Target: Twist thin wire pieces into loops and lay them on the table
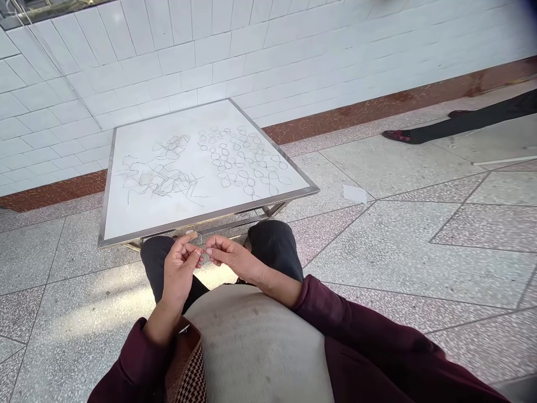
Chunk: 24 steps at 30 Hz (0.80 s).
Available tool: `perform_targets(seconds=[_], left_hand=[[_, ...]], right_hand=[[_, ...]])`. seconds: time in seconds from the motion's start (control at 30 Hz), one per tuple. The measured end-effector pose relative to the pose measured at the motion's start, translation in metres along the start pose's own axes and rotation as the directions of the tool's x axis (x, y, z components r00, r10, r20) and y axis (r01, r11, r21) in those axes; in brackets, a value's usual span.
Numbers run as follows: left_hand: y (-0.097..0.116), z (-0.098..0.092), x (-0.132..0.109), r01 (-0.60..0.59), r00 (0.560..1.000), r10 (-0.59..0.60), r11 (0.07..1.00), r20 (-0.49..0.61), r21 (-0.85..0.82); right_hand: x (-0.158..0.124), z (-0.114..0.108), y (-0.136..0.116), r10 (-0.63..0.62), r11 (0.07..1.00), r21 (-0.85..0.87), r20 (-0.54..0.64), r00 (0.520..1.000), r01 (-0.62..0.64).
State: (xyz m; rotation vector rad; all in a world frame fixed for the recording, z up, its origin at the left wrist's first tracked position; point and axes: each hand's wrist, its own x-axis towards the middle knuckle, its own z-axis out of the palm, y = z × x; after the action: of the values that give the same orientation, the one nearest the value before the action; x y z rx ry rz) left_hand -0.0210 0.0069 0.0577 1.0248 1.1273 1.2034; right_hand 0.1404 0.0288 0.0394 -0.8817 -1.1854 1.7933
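My left hand (183, 263) is closed in a pinch on a thin wire loop (201, 239), above my lap and just short of the table edge. A tan wrap covers one of its fingers. From the right, my right hand (226, 253) pinches the same wire, its fingertips almost meeting the left ones. On the white table (168, 218) lies a tangle of loose bent wires (168, 182) at the left. Many twisted wire loops (247, 162) are spread over its right half.
The metal-rimmed table stands near a white tiled wall (176, 67). My knees are close to its front edge. A white piece (354, 194) lies on the floor, and another person's leg and shoe (398, 136) show at the right.
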Motion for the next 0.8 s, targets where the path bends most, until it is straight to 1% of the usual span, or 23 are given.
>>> perform_targets(seconds=[0.07, 0.2, 0.4, 0.47, 0.6, 0.67, 0.8], left_hand=[[0.0, 0.001, 0.0, -0.001, 1.0, 0.001, 1.0, -0.012, -0.014], [0.0, 0.001, 0.001, 0.003, 0.999, -0.004, 0.999, -0.033, -0.035], [-0.001, 0.002, 0.002, 0.028, 0.998, -0.034, 0.996, -0.058, -0.09], [-0.002, 0.002, 0.001, 0.015, 0.996, -0.024, 0.994, -0.083, -0.11], [-0.002, 0.003, 0.001, -0.005, 0.994, -0.008, 0.994, -0.112, -0.111], [-0.001, 0.003, 0.001, -0.005, 0.993, -0.005, 0.996, -0.115, -0.089], [0.0, 0.001, 0.001, -0.005, 0.994, -0.003, 0.997, -0.109, -0.073]], right_hand=[[0.001, -0.002, 0.002, -0.059, 0.993, -0.107, -0.007, 0.998, 0.058], [-0.001, -0.003, 0.004, -0.135, 0.94, -0.318, -0.024, 0.99, 0.121], [-0.008, 0.003, -0.002, -0.25, 0.836, -0.519, -0.073, 0.966, 0.177], [-0.009, 0.006, -0.004, -0.31, 0.782, -0.586, -0.073, 0.948, 0.211], [-0.01, 0.007, -0.007, -0.413, 0.614, -0.749, -0.035, 0.91, 0.25], [-0.009, 0.007, -0.007, -0.436, 0.569, -0.775, 0.0, 0.9, 0.276], [-0.008, 0.005, -0.007, -0.477, 0.567, -0.745, 0.049, 0.878, 0.35]])
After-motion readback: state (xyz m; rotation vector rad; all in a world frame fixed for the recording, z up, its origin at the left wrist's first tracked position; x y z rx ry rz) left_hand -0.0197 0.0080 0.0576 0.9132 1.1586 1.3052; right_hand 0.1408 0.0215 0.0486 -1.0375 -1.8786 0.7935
